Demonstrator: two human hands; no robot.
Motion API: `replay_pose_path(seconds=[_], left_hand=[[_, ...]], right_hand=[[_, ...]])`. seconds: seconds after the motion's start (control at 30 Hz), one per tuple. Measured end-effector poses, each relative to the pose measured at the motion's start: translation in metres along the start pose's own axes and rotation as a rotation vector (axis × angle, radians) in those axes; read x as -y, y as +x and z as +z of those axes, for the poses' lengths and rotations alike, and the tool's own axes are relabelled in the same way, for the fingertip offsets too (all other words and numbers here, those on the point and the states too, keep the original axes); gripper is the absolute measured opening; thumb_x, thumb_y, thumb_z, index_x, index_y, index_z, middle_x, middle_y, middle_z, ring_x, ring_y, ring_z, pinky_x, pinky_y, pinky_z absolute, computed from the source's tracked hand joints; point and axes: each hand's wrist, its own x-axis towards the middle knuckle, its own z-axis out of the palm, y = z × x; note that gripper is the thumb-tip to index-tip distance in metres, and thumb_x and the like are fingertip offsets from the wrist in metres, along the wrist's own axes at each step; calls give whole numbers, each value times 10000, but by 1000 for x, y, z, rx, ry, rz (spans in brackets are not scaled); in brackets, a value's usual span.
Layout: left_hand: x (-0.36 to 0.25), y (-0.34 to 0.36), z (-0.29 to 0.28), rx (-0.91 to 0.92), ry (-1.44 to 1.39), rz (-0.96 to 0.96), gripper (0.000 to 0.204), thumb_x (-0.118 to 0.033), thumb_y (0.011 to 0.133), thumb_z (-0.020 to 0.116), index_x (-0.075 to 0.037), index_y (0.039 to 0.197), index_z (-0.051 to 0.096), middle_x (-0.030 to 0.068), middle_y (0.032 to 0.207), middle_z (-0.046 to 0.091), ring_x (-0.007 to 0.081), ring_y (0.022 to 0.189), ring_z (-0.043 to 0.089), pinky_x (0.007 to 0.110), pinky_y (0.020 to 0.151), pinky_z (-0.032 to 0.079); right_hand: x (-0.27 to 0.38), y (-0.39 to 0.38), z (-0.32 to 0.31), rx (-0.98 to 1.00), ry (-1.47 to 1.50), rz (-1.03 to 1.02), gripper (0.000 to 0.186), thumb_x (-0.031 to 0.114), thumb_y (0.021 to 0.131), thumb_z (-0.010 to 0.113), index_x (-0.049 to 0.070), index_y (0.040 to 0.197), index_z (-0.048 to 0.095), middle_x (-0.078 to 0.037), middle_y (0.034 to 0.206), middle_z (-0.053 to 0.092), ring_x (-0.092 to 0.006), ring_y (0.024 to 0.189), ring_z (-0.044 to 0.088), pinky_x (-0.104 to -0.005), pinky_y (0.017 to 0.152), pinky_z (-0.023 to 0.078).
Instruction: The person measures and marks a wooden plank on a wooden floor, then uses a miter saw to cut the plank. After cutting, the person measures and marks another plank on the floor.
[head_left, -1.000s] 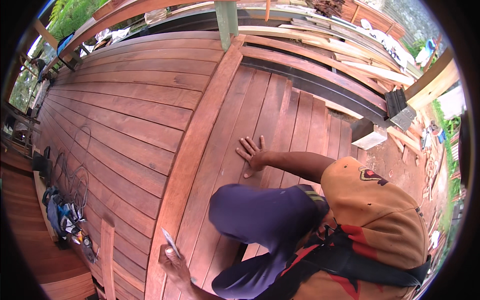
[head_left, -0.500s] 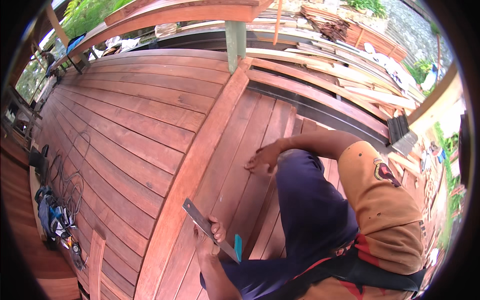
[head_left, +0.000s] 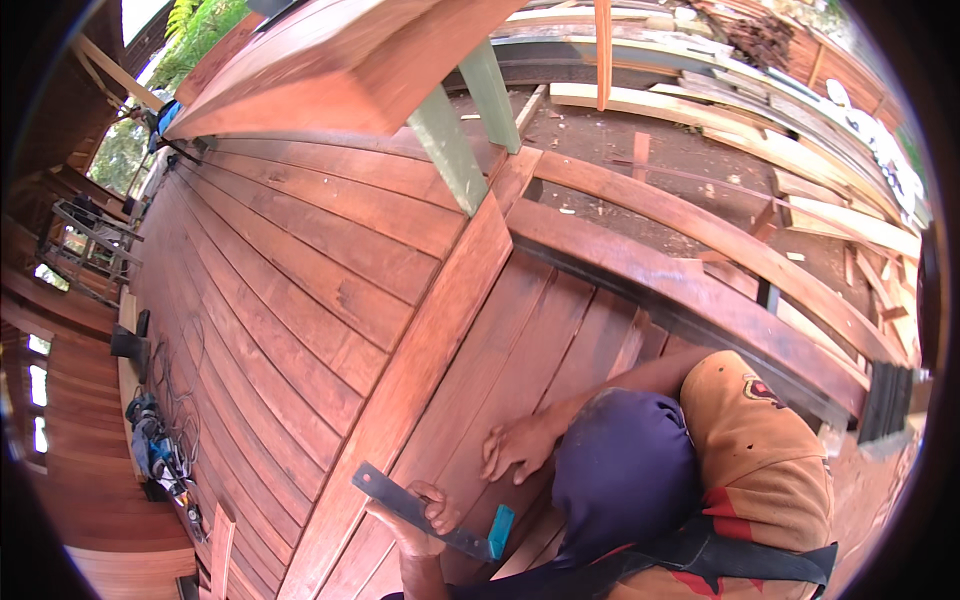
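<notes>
My left hand grips a try square by its grey metal blade, held tilted above the deck boards. The square's teal stock points toward my lap. Flat on the reddish-brown boards, my right hand rests with its fingers spread and nothing in it. My bent knee, in dark blue trousers, is beside that hand. A wide border board runs diagonally past the square's blade end.
A thick wooden rail on pale green posts juts overhead. Power tools and cords lie at the left edge, near a loose board. Beyond a framing beam on the right are dirt and stacked timber.
The view has tilted up and shifted, bringing the rail nearer and showing more dirt on the right. The try square stays in my left hand, and my right hand remains on the boards.
</notes>
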Motion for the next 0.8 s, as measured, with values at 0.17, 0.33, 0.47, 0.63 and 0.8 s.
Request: replay_pose_path(seconds=[0.17, 0.33, 0.47, 0.63, 0.8], left_hand=[[6, 84, 76, -324, 112, 139, 843, -905, 836, 471, -68, 859, 561, -22, 640, 356, 102, 515, 342, 259, 430, 258], [31, 145, 114, -654, 50, 333, 657, -741, 961, 523, -89, 892, 554, -34, 648, 357, 87, 523, 337, 250, 440, 262], [55, 199, 154, -846, 131, 489, 538, -587, 1071, 474, -69, 945, 548, -35, 666, 413, 87, 522, 391, 245, 438, 311], [77, 222, 163, -767, 458, 577, 446, -395, 1140, 403, -44, 927, 577, -8, 666, 510, 85, 525, 476, 267, 460, 388], [93, 228, 153, -696, 1146, 817, 377, -254, 1117, 489, 51, 994, 674, 84, 661, 602, 191, 591, 544, 360, 553, 419]], right_hand=[[-12, -22, -23, -122, 892, 41, 561, 256, 1030, 617, -56, 1483, 506, -212, 1539, 526, -306, 1366, 533, -424, 1170, 385], [-9, -78, -63, -208, 1462, 41, 645, 270, 1070, 601, -41, 1582, 361, -183, 1536, 527, -235, 1389, 510, -358, 1174, 375], [-6, -106, -61, -286, 1332, 37, 585, 233, 1063, 626, -21, 1546, 414, -149, 1515, 552, -192, 1356, 526, -335, 1127, 402], [1, -124, -60, -355, 1201, 200, 388, 136, 1055, 610, -12, 1411, 557, -120, 1401, 645, -166, 1284, 572, -301, 1083, 418], [23, -136, -29, -640, 1120, 274, 351, 60, 1039, 563, -21, 1379, 592, -135, 1275, 711, -203, 1208, 639, -345, 1095, 450]])
